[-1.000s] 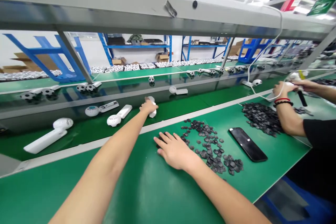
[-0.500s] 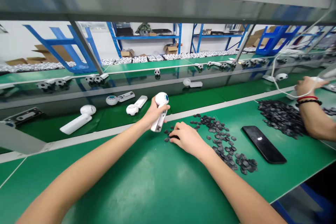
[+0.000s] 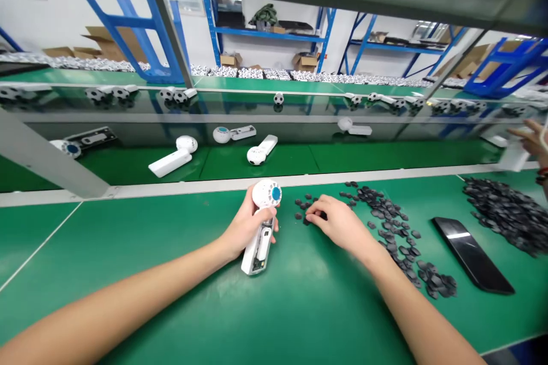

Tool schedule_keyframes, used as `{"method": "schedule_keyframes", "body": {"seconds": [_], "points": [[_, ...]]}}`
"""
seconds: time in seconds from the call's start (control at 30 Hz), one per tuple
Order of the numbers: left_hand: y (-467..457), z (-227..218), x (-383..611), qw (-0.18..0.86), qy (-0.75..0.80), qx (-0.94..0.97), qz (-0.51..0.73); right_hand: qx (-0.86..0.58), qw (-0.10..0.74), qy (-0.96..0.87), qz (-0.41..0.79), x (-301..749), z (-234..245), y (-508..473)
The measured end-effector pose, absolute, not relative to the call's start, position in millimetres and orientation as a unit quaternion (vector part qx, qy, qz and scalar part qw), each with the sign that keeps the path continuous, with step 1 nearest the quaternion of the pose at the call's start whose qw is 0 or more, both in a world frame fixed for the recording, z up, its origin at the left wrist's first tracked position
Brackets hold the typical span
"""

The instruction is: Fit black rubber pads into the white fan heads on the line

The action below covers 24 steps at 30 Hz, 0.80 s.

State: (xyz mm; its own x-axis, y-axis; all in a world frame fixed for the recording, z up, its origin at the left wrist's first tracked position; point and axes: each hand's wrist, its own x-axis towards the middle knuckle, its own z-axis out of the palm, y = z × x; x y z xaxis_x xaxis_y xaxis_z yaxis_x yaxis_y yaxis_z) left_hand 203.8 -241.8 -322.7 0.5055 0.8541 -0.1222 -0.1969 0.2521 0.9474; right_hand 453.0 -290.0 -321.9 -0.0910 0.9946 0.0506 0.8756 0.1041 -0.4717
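— Since the earlier frame, your left hand has carried the white device from the belt to above the bench.
— Progress?
— Handle uncovered; no black pieces appear fitted to its ball. Your left fingers grip it; your right hand, to its right, bends to loose pieces, grasp undeterminable.

The green bench carries scattered black pieces, a phone and a black heap.
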Motion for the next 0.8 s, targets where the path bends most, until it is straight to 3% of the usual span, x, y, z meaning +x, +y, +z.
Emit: {"method": "schedule_keyframes", "body": {"seconds": [0.43, 0.8], "points": [[-237, -327, 201, 0.748, 0.345, 0.452, 0.342, -0.600, 0.139, -0.774, 0.148, 452, -319, -297], [-237, -330, 197, 0.736, 0.311, 0.511, 0.317, -0.551, 0.225, -0.692, 0.409, 419, -301, -313]]}}
